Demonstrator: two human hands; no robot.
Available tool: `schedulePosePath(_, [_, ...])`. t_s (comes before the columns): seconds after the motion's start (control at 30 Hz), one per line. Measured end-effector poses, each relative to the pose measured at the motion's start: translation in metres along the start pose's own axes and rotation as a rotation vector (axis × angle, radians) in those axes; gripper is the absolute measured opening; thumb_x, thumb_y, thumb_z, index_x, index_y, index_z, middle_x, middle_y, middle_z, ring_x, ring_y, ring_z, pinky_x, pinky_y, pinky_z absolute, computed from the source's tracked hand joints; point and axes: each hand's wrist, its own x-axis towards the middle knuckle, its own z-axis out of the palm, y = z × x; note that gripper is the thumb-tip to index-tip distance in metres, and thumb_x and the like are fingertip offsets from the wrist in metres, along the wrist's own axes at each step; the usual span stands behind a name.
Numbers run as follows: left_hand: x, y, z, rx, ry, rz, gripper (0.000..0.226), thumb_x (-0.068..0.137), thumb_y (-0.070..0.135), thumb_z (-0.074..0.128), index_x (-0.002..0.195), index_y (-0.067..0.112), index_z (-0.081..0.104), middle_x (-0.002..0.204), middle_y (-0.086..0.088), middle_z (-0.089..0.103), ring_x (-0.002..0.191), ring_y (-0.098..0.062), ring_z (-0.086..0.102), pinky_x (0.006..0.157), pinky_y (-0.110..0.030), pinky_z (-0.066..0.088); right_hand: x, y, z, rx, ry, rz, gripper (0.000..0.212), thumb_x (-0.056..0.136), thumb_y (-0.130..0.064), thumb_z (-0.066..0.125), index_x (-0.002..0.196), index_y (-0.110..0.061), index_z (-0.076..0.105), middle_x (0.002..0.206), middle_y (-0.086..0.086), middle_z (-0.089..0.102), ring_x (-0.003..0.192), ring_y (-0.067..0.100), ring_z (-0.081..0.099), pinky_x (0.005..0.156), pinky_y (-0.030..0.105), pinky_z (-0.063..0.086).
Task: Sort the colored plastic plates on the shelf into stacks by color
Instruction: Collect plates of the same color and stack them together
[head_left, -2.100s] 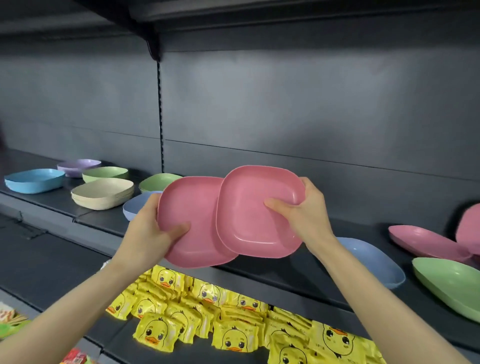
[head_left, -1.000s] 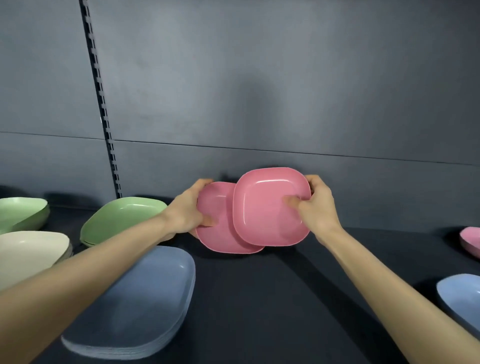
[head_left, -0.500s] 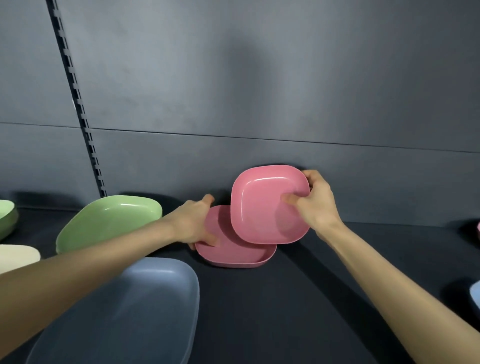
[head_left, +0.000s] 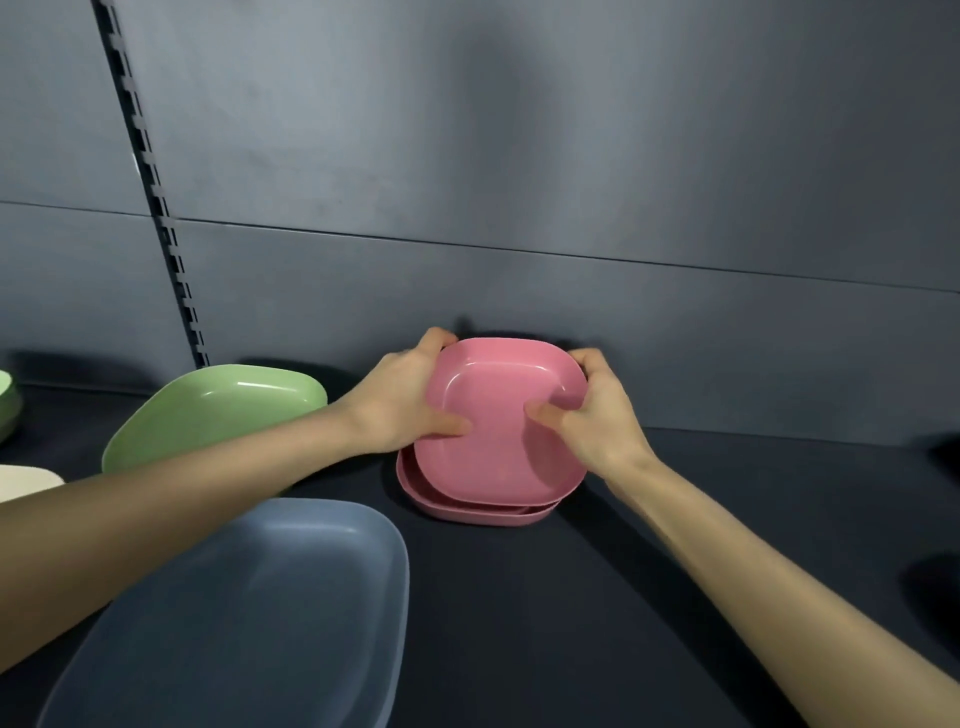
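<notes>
Left hand (head_left: 400, 408) and right hand (head_left: 597, 423) now both grip the top pink plate (head_left: 498, 452), lowered onto the bottom pink plate (head_left: 467, 514), mostly hidden

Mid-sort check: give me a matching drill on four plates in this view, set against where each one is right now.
Things
1. upper pink plate
2. lower pink plate
3. green plate
4. blue plate

Places
A. nearest the camera, front left
B. flat on the shelf, under another plate
C. gripped by the left hand and the right hand
D. left of the pink pair, farther back than the blue one

Pairs: 1-C, 2-B, 3-D, 4-A
</notes>
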Motion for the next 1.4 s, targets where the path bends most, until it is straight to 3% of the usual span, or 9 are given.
schedulePosePath(0.13, [-0.003,-0.006,0.003,0.105,-0.022,-0.014,0.080,0.069,0.027,0.082,0.133,0.016,0.034,0.121,-0.008,0.056,0.103,-0.022,0.053,0.080,-0.026,0.041,-0.001,0.009,0.008,-0.193,-0.087,-0.012,0.049,0.075,-0.025,0.076,0.112,-0.021,0.044,0.110,0.002,0.056,0.106,0.023,0.053,0.091,0.041,0.047])
schedulePosePath(0.23, [-0.002,-0.010,0.005,0.172,-0.046,-0.045,0.084,0.066,0.030,0.083,0.134,0.015,0.036,0.125,-0.008,0.053,0.112,-0.025,0.051,0.088,-0.028,0.042,0.001,0.012,0.010,-0.280,-0.140,-0.004,0.060,0.075,-0.030,0.076,0.125,-0.018,0.044,0.117,0.000,0.044,0.116,0.021,0.040,0.099,0.036,0.040])
schedulePosePath(0.4, [0.001,-0.012,0.008,0.215,-0.149,-0.091,0.081,0.066,0.032,0.083,0.132,0.014,0.042,0.125,-0.008,0.048,0.111,-0.023,0.050,0.086,-0.023,0.038,0.004,0.017,0.010,-0.238,-0.255,0.006,0.068,0.073,-0.024,0.079,0.129,-0.020,0.042,0.126,-0.001,0.043,0.113,0.018,0.048,0.097,0.034,0.043])
schedulePosePath(0.53, [0.002,-0.015,0.008,0.148,-0.216,-0.125,0.076,0.066,0.030,0.084,0.129,0.014,0.044,0.120,-0.002,0.059,0.100,-0.018,0.055,0.082,-0.024,0.044,0.008,0.021,0.010,-0.239,-0.288,0.023,0.065,0.068,-0.025,0.082,0.123,-0.022,0.047,0.122,0.001,0.053,0.109,0.020,0.055,0.093,0.039,0.049])
schedulePosePath(0.83, [0.005,-0.015,0.006,0.172,-0.288,-0.128,0.073,0.065,0.031,0.084,0.126,0.011,0.050,0.117,-0.003,0.061,0.103,-0.021,0.059,0.090,-0.031,0.048,0.009,0.019,0.009,-0.255,-0.333,0.050,0.063,0.067,-0.024,0.083,0.121,-0.017,0.051,0.115,0.002,0.059,0.103,0.020,0.059,0.090,0.036,0.051])
schedulePosePath(1.0, [0.005,-0.013,0.006,0.209,-0.297,-0.111,0.073,0.067,0.033,0.083,0.127,0.009,0.050,0.120,-0.003,0.058,0.106,-0.021,0.056,0.089,-0.027,0.045,0.008,0.018,0.008,-0.275,-0.334,0.049,0.063,0.067,-0.025,0.083,0.121,-0.017,0.051,0.116,0.001,0.059,0.103,0.018,0.058,0.089,0.033,0.050])
schedulePosePath(1.23, [0.000,-0.007,0.000,0.402,-0.328,-0.049,0.059,0.073,0.047,0.074,0.114,0.010,0.054,0.108,-0.006,0.052,0.105,-0.024,0.053,0.091,-0.034,0.044,0.004,0.010,0.002,-0.382,-0.349,0.031,0.071,0.074,-0.033,0.078,0.134,-0.012,0.044,0.122,0.001,0.057,0.109,0.018,0.055,0.089,0.027,0.045])
schedulePosePath(1.4, [-0.004,0.018,-0.012,0.586,-0.243,0.097,0.064,0.082,0.048,0.062,0.131,0.011,0.044,0.124,-0.010,0.047,0.119,-0.028,0.044,0.099,-0.036,0.040,-0.004,-0.013,-0.030,-0.551,-0.342,0.000,0.066,0.081,-0.039,0.070,0.136,-0.013,0.043,0.131,0.007,0.053,0.118,0.021,0.051,0.098,0.028,0.041])
